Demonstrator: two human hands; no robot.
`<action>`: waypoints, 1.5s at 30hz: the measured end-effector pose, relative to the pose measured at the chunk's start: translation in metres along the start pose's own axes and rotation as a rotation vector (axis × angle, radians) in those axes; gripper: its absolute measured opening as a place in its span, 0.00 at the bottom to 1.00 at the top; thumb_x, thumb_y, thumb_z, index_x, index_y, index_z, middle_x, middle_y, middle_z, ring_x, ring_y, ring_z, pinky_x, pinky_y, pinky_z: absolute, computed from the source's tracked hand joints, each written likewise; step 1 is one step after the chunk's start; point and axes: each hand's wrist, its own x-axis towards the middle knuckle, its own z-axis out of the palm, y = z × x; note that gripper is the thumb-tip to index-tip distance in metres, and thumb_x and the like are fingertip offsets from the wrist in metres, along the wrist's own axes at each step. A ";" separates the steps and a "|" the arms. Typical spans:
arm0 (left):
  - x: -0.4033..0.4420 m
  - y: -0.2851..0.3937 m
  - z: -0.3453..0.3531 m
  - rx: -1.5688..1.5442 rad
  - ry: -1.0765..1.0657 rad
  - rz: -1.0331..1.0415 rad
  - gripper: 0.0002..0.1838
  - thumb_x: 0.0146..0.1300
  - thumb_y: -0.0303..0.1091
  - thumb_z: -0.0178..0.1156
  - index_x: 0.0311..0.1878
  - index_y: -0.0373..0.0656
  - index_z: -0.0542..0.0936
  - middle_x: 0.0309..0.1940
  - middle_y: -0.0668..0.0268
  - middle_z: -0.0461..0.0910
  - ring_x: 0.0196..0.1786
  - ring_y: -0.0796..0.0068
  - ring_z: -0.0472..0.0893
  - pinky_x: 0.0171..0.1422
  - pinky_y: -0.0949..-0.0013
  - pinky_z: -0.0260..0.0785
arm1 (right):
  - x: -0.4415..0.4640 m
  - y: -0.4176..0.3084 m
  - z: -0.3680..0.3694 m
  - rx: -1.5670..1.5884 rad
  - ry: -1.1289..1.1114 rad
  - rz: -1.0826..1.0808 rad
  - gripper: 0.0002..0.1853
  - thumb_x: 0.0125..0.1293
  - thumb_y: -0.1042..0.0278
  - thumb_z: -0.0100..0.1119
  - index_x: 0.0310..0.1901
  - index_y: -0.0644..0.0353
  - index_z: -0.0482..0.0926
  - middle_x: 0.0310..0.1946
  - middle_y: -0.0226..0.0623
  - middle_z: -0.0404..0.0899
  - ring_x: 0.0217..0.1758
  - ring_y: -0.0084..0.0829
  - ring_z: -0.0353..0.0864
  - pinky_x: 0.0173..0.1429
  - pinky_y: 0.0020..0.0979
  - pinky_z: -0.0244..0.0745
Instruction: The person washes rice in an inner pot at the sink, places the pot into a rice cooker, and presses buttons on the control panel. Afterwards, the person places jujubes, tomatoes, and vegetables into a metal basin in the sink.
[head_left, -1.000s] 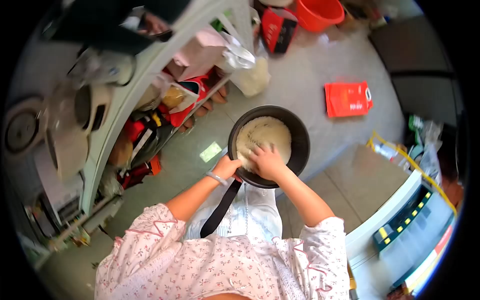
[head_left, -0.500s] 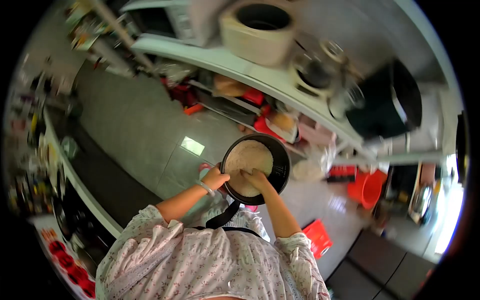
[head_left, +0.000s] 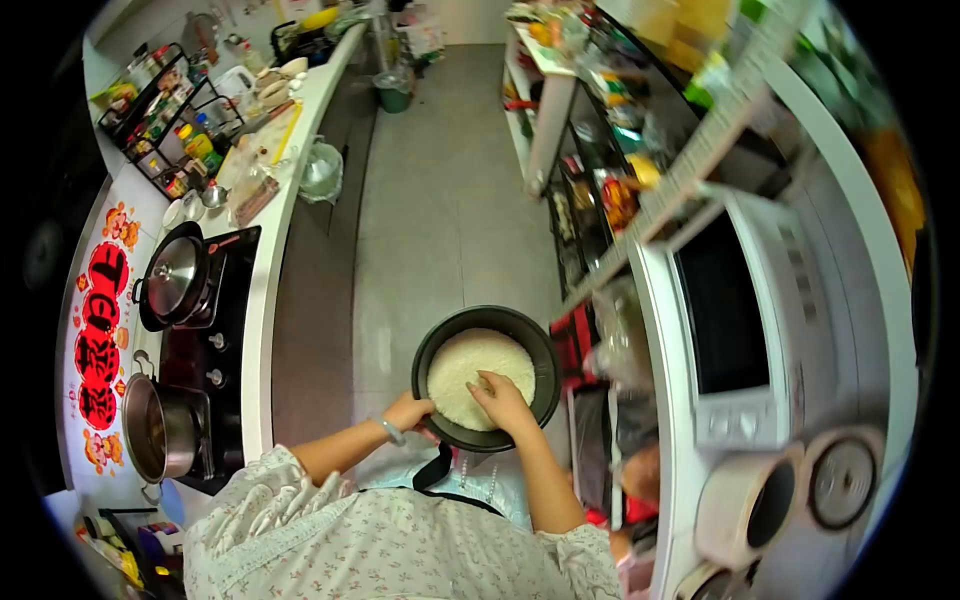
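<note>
A dark inner pot of a rice cooker (head_left: 548, 370) is held in front of my body, with white rice (head_left: 470, 350) in it. My left hand (head_left: 408, 412) is closed on the pot's left rim, the thumb over the edge. My right hand (head_left: 503, 402) reaches in over the right front of the pot. Its fingers lie on the rice surface, slightly apart, with the wrist over the rim. Whether any grains are between those fingers is too small to tell.
To the left, a counter holds a stove with a lidded wok (head_left: 172, 278) and a steel pot (head_left: 160, 428). A white microwave (head_left: 740, 320) and a rice cooker body (head_left: 738, 505) stand on the right shelf. Tiled floor (head_left: 440, 200) runs ahead between them, with a green bin (head_left: 392, 95) farther off.
My view and body have turned from the shelf side to the aisle, with the pot carried along. The right hand's fingers, deeper in the rice before, now show more on its surface.
</note>
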 end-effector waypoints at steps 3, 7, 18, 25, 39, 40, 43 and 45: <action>0.033 0.038 -0.012 -0.100 0.104 0.032 0.14 0.47 0.26 0.47 0.37 0.29 0.70 0.25 0.53 0.75 0.22 0.62 0.78 0.24 0.66 0.74 | 0.066 -0.021 -0.028 -0.260 -0.082 -0.092 0.27 0.53 0.49 0.52 0.50 0.59 0.70 0.51 0.52 0.66 0.58 0.42 0.61 0.59 0.45 0.54; 0.088 0.101 -0.013 -0.138 0.119 0.119 0.16 0.48 0.27 0.47 0.40 0.28 0.69 0.26 0.52 0.76 0.24 0.61 0.79 0.25 0.66 0.75 | 0.170 -0.029 -0.063 -0.385 -0.124 -0.144 0.27 0.52 0.49 0.53 0.52 0.55 0.69 0.57 0.52 0.59 0.64 0.43 0.52 0.59 0.55 0.48; 0.148 0.219 -0.087 -0.669 0.526 0.357 0.23 0.47 0.25 0.46 0.49 0.28 0.64 0.36 0.51 0.74 0.30 0.59 0.79 0.29 0.63 0.77 | 0.422 -0.115 -0.046 -0.409 -0.647 -0.707 0.26 0.52 0.54 0.54 0.50 0.63 0.69 0.49 0.54 0.66 0.53 0.47 0.66 0.56 0.36 0.61; 0.224 0.329 -0.221 -0.490 0.751 0.293 0.16 0.44 0.24 0.48 0.39 0.30 0.72 0.28 0.56 0.75 0.28 0.65 0.78 0.25 0.68 0.75 | 0.588 -0.179 -0.015 -0.275 -0.540 -0.556 0.19 0.47 0.67 0.59 0.43 0.63 0.73 0.34 0.51 0.71 0.40 0.46 0.72 0.46 0.35 0.67; 0.439 0.585 -0.357 -0.948 0.287 0.524 0.21 0.50 0.24 0.46 0.49 0.27 0.63 0.38 0.48 0.73 0.36 0.51 0.77 0.36 0.54 0.75 | 0.919 -0.318 -0.109 -0.318 -0.356 -0.707 0.17 0.56 0.58 0.52 0.22 0.66 0.70 0.21 0.48 0.71 0.26 0.46 0.71 0.32 0.37 0.64; 0.444 0.600 -0.367 -0.993 0.330 0.551 0.20 0.50 0.24 0.45 0.49 0.26 0.63 0.37 0.47 0.73 0.36 0.51 0.77 0.36 0.54 0.75 | 0.945 -0.323 -0.100 -0.346 -0.407 -0.744 0.17 0.57 0.58 0.51 0.22 0.65 0.70 0.21 0.48 0.71 0.26 0.46 0.70 0.31 0.37 0.64; 0.453 0.626 -0.400 -1.049 0.491 0.633 0.18 0.50 0.24 0.45 0.45 0.24 0.65 0.34 0.47 0.74 0.33 0.53 0.77 0.33 0.56 0.75 | 1.005 -0.360 -0.066 -0.362 -0.544 -0.857 0.18 0.57 0.57 0.50 0.21 0.64 0.70 0.21 0.48 0.72 0.25 0.47 0.71 0.30 0.39 0.64; 0.444 0.646 -0.417 -1.099 0.628 0.642 0.16 0.50 0.24 0.46 0.43 0.25 0.66 0.31 0.51 0.74 0.29 0.58 0.77 0.31 0.59 0.76 | 1.031 -0.387 -0.043 -0.350 -0.645 -0.928 0.19 0.58 0.55 0.49 0.20 0.63 0.71 0.20 0.49 0.72 0.24 0.48 0.71 0.29 0.41 0.65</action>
